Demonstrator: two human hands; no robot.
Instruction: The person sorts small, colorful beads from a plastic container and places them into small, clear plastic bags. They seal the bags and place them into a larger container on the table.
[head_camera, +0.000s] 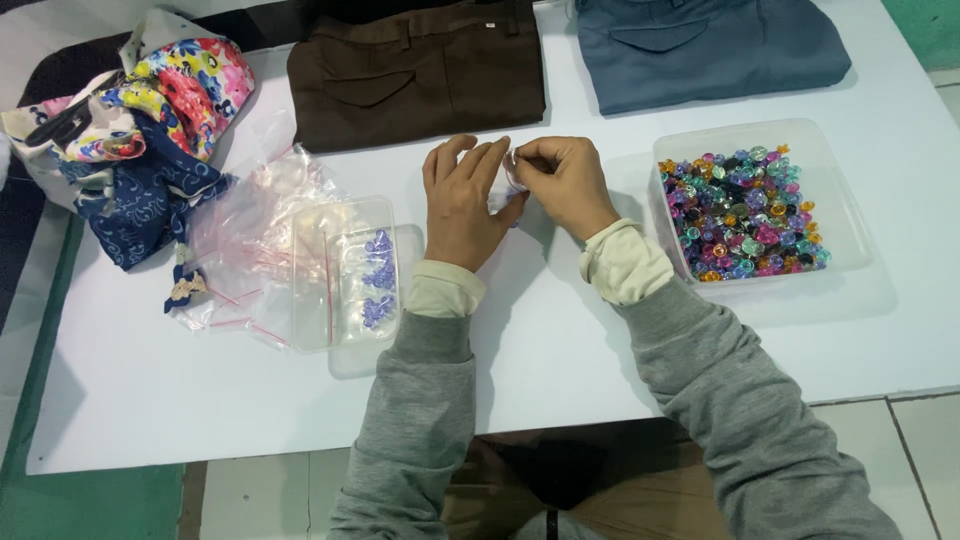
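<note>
White desk (560, 350), flat, matt surface. Along far edge: folded brown trousers (420, 70) at centre, folded blue trousers (705, 45) to the right, set apart. At left end: heap of floral fabric (140, 130), partly overhanging the edge. Just beside it: loose pile of clear plastic bags (245, 240) with red seal strips. Touching that pile: clear tray (345, 270) containing small purple pieces. At right: clear container (755, 205) filled with multicoloured beads (740, 215). Both containers well apart.
</note>
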